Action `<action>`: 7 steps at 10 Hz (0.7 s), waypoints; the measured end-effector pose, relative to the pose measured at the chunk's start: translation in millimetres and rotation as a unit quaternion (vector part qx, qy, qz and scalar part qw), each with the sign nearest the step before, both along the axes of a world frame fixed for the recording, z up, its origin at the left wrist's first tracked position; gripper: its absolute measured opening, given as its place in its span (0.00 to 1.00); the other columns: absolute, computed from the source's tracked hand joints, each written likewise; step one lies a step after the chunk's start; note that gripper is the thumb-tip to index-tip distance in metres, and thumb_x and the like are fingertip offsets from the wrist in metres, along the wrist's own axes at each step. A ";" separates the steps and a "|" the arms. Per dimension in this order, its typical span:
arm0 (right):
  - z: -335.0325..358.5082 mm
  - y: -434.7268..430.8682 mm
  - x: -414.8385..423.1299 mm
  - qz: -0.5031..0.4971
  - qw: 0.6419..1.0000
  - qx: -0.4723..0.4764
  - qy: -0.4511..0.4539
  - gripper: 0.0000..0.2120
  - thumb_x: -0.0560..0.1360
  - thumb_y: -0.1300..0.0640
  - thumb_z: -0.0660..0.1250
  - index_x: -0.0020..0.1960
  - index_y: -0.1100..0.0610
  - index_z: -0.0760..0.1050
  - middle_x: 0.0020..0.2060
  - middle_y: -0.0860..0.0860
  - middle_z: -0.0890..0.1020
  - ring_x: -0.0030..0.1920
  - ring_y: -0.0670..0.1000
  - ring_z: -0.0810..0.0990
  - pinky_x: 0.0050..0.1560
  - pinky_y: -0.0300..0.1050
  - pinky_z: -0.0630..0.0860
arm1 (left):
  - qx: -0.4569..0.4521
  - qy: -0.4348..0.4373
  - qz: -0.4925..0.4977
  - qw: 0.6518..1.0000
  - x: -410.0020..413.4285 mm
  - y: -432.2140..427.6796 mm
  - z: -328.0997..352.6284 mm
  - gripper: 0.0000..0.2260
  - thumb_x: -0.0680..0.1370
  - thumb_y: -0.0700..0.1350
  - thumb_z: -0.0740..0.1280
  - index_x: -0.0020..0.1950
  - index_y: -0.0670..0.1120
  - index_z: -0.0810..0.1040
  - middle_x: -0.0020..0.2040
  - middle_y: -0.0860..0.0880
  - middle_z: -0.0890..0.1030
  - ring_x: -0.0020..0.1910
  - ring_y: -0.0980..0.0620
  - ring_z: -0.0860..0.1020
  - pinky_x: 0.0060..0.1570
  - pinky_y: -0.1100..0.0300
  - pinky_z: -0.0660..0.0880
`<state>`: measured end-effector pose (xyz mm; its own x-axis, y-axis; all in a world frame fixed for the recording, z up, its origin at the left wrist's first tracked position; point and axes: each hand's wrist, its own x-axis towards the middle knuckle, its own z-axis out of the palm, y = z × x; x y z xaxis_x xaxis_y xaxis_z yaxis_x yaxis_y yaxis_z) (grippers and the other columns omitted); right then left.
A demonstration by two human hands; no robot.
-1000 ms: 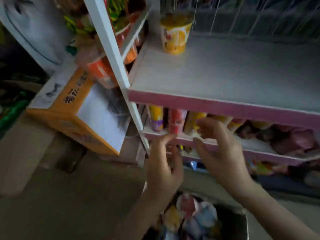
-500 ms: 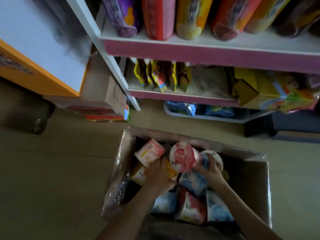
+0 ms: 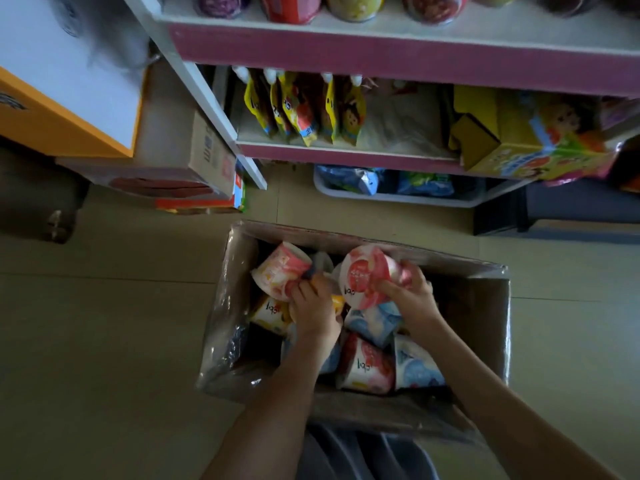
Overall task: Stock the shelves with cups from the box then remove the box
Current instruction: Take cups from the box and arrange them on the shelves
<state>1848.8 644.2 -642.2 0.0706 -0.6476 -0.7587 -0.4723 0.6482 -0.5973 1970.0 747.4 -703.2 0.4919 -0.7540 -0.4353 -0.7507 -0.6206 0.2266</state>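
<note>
Head view, looking down into an open cardboard box point(image 3: 479, 317) standing on the floor point(image 3: 104, 341) in front of the shelving. The left hand point(image 3: 313, 311) reaches into the left half of the box, its fingers point(image 3: 304, 288) curled round a pink-and-yellow cup point(image 3: 278, 268). This cup lies on its side, with its long axis running from lower left to upper right across the view, just ahead of the knuckles. The right hand point(image 3: 414, 297) grips a red-lidded cup point(image 3: 363, 275), fingers point(image 3: 391, 287) wrapped over its rim. The round lid faces the camera, so the cup's axis points roughly upward. The two held cups sit side by side near the far wall of the box, one per hand, neither hand nearer than the other. Further cups point(image 3: 367, 365), red, blue and yellow, lie jumbled beneath the wrists. The pink-edged shelf point(image 3: 381, 62) lies beyond and above the box, straight ahead of both hands, with the bases of stocked cups showing along its top. The lower shelf carries hanging pouches point(image 3: 301, 109). The coming move is judged to be a lift up and forward, each cup being turned upright on the way. The box is far from empty, so its removal is well off.
</note>
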 end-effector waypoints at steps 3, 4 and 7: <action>167.9 -3.0 -36.3 -0.053 0.993 0.027 -0.100 0.26 0.70 0.56 0.72 0.66 0.55 0.69 0.51 0.55 0.81 0.48 0.53 0.83 0.42 0.46 0.77 | -0.112 0.445 0.484 0.745 34.4 -4.7 215.0 0.25 0.70 0.47 0.75 0.63 0.49 0.67 0.58 0.45 0.76 0.50 0.49 0.76 0.51 0.51 0.74; 235.7 -1.0 -28.8 -0.042 0.991 0.006 -0.130 0.15 0.77 0.64 0.64 0.63 0.62 0.69 0.44 0.46 0.77 0.40 0.34 0.79 0.35 0.28 0.73 | -0.091 0.578 0.557 0.590 49.2 1.5 292.0 0.17 0.73 0.50 0.71 0.60 0.53 0.72 0.53 0.47 0.75 0.51 0.48 0.75 0.58 0.44 0.73; 407.2 -1.7 18.4 -0.085 0.950 0.032 -0.299 0.19 0.77 0.49 0.62 0.63 0.59 0.73 0.52 0.57 0.81 0.52 0.55 0.81 0.53 0.51 0.79 | -0.051 0.685 0.481 0.545 61.1 -12.7 433.6 0.30 0.76 0.64 0.55 0.71 0.46 0.68 0.66 0.47 0.73 0.68 0.42 0.68 0.66 0.47 0.63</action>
<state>1867.1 642.5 -234.9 0.4007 -0.6420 -0.6537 0.0537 0.7287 -0.6827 2031.0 734.7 -269.6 -0.0522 -0.4888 -0.8708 0.8273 -0.5096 0.2365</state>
